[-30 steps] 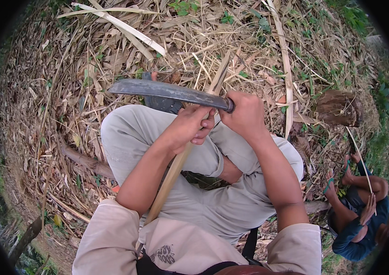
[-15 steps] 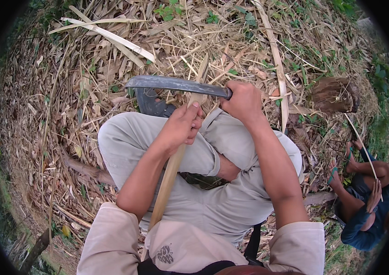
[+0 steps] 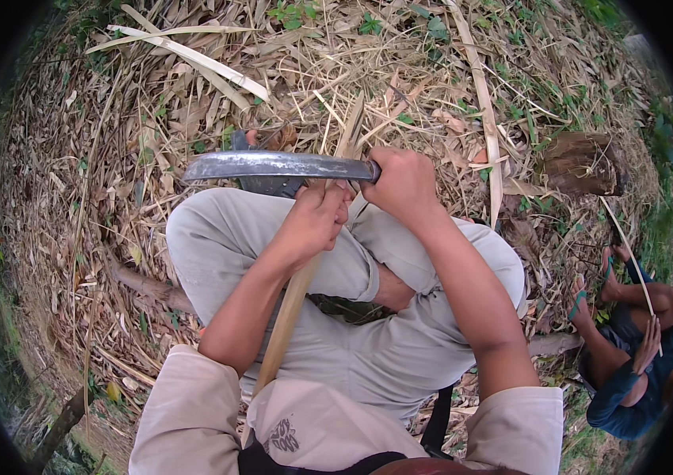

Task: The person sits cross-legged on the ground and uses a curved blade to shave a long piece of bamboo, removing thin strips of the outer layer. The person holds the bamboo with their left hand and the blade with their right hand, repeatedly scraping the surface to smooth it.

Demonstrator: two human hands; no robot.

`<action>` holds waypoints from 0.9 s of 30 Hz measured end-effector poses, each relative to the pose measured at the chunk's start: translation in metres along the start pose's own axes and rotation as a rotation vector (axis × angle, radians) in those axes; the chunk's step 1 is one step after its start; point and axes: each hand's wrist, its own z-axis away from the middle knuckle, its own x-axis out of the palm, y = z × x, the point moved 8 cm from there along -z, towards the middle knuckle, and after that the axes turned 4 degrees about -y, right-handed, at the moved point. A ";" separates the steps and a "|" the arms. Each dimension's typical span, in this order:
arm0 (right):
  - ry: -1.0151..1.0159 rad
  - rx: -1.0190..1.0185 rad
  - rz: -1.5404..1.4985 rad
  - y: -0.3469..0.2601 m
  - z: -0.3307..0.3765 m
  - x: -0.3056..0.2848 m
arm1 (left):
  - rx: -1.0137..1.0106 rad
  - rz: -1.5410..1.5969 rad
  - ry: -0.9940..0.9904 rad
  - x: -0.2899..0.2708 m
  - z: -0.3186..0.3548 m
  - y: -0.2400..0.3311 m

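Observation:
My right hand [image 3: 404,180] is wrapped round the handle of a machete [image 3: 273,165]. Its long grey blade points left and lies across a pale bamboo strip [image 3: 293,305], just beyond my left hand [image 3: 319,220]. My left fingers are closed round that strip, which runs from beside my belly, over my crossed legs, to a split, frayed far end above the blade. Whether the edge bites into the bamboo I cannot tell. A dark shoe or sandal [image 3: 273,184] shows partly behind the blade; its exact kind is hidden.
Dry leaves and shavings cover the ground. Loose bamboo strips [image 3: 202,63] lie at the far left, and a long strip [image 3: 479,103] at the far right. A cut log [image 3: 582,164] stands right. Further right, another person [image 3: 637,348] sits holding a thin strip [image 3: 629,253].
The machete has come left and nearer to me along the strip, and its flat now faces up more. My right hand moved with it; my left hand stays about where it was.

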 end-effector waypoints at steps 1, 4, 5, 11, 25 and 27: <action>-0.016 0.049 -0.002 0.011 -0.003 0.000 | -0.015 0.000 0.016 -0.001 0.001 -0.002; 0.005 0.087 0.012 0.017 -0.006 -0.003 | 0.023 -0.043 0.038 0.001 0.002 0.004; 0.018 0.078 0.020 0.015 -0.006 -0.005 | 0.009 -0.016 0.015 0.000 0.001 0.002; -0.086 -0.014 -0.035 -0.011 0.004 0.002 | -0.022 0.004 -0.057 0.002 -0.001 0.001; -0.058 0.076 0.019 0.000 0.001 -0.002 | -0.044 0.027 -0.049 -0.002 0.001 -0.003; -0.056 0.027 0.029 -0.002 0.004 -0.002 | -0.038 0.014 -0.058 0.002 0.000 -0.003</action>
